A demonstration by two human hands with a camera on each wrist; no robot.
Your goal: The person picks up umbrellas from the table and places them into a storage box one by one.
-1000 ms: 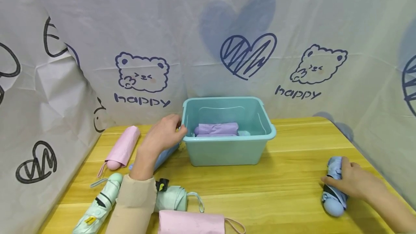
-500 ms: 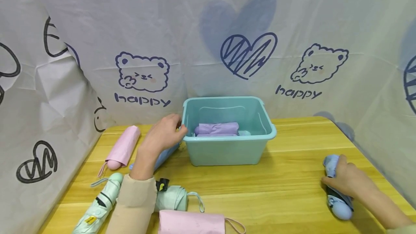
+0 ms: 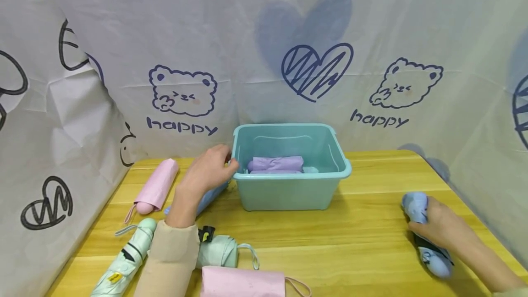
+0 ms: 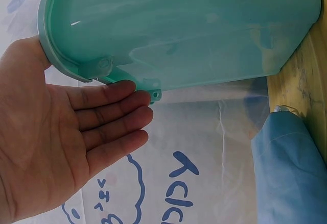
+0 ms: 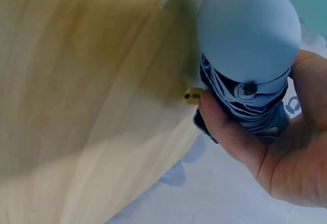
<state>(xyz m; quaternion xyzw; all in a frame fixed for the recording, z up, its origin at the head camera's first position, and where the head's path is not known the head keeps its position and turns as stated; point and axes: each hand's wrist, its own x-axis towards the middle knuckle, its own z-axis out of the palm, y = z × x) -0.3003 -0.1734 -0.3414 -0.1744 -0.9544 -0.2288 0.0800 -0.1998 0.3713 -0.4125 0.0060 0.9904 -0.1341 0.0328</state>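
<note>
My right hand (image 3: 443, 226) grips a folded light-blue umbrella (image 3: 415, 205) at the right side of the table. In the right wrist view the umbrella's rounded blue handle end (image 5: 249, 30) faces the camera, with my thumb pressed along the rolled fabric below it. At the left rim of a teal plastic bin (image 3: 288, 194), my left hand (image 3: 208, 168) rests with its fingers straight; in the left wrist view they lie beside the bin's corner. A folded purple umbrella (image 3: 276, 163) lies inside the bin. Below my left hand is a blue umbrella (image 3: 210, 200), partly hidden by the wrist.
A pink umbrella (image 3: 158, 184) lies at the back left, a mint one (image 3: 125, 258) nearer on the left. Another mint umbrella (image 3: 218, 251) and a pink one (image 3: 243, 282) lie at the front. A printed white cloth (image 3: 255, 95) hangs behind the wooden table (image 3: 367, 242).
The light-blue umbrella has turned in my right hand: its far end has swung left, its handle end right and nearer me. My left hand and the bin have stayed put.
</note>
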